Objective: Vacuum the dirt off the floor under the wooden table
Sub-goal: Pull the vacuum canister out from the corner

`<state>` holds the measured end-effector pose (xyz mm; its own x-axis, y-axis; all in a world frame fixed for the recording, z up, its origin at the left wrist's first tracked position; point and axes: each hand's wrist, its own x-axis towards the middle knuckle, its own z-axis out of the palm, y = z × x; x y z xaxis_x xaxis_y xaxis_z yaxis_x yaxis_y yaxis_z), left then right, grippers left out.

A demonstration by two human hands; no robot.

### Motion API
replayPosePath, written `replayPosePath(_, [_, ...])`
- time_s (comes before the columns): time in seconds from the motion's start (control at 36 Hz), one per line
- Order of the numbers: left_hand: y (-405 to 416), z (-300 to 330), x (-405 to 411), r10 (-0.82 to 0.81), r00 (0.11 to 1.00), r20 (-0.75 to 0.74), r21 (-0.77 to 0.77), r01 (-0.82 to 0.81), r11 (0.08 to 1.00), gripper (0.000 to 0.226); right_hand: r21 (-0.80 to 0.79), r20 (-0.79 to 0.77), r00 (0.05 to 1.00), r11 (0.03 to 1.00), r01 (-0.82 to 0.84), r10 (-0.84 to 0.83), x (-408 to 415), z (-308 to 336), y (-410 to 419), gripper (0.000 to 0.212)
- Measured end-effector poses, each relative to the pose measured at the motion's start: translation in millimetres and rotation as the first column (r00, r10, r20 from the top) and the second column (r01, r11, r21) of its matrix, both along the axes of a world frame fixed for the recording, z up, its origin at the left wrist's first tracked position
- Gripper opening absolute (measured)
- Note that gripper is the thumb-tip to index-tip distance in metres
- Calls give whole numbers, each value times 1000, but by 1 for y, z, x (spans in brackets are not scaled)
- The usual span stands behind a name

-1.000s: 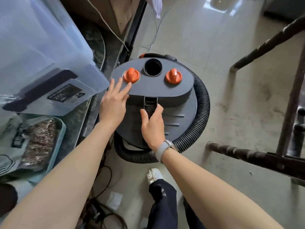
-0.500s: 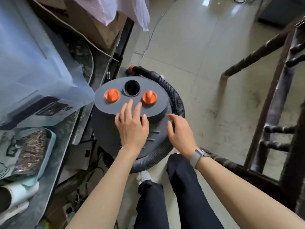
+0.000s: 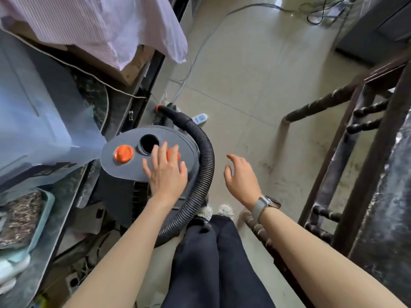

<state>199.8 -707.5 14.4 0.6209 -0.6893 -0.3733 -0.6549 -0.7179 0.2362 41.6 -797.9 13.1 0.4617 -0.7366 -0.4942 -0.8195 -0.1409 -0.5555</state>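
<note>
left hand point(image 3: 165, 174) flat, fingers point(image 3: 160, 152) spread out; right hand point(image 3: 241, 178) just hanging beside it, loosely curled, holding nothing

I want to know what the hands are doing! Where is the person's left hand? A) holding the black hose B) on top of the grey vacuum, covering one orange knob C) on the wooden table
B: the left hand lies with straight fingers on the vacuum's grey top, over one orange knob.

A striped pink cloth point(image 3: 95, 25) drapes over a cardboard box point(image 3: 131, 67); beside them stands a translucent storage bin point(image 3: 33, 121). Cables point(image 3: 322, 12) trail across the floor.
</note>
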Motion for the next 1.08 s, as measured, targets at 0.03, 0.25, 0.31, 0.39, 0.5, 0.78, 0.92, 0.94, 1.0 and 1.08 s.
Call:
replayPosePath(0.03, [-1, 0, 9, 18, 1000, 0, 26, -18, 999, 53, 6, -7, 1000, 1000, -12, 12, 5, 1, -3, 41])
replayPosePath(0.25, [-16, -9, 62, 189, 979, -71, 104, -181, 978, 56, 44, -1, 991, 990, -136, 136, 67, -12, -36, 41])
replayPosePath(0.31, [-21, -10, 66, 217, 973, -81, 99, -208, 973, 55, 67, 8, 988, 986, -152, 152, 84, -14, -45, 40])
replayPosePath(0.39, [-37, -13, 73, 260, 963, -74, 94, -253, 963, 54, 92, 11, 980, 975, -201, 201, 108, -15, -70, 38])
replayPosePath(0.5, [-73, -21, 92, 341, 938, -59, 131, -332, 934, 52, 133, 15, 930, 921, -366, 367, 146, -24, -118, 39])
replayPosePath(0.78, [-136, -37, 137, 575, 818, 2, 37, -575, 818, 44, 142, -10, 653, 648, -748, 757, 238, -27, -194, 46])
replayPosePath(0.92, [-118, -24, 138, 714, 691, 111, -138, -701, 699, 35, 169, 5, 495, 487, -857, 869, 263, -22, -177, 43])
replayPosePath(0.94, [-114, -22, 136, 736, 667, 116, -152, -720, 677, 38, 181, 10, 481, 472, -863, 877, 265, -22, -175, 42])
replayPosePath(1.0, [-95, -16, 126, 794, 594, 132, -152, -779, 608, 44, 193, 17, 414, 403, -895, 910, 274, -21, -163, 39])
replayPosePath(1.08, [-78, -15, 104, 823, 543, 167, -169, -806, 567, 41, 177, 26, 348, 338, -924, 937, 283, -24, -156, 39])
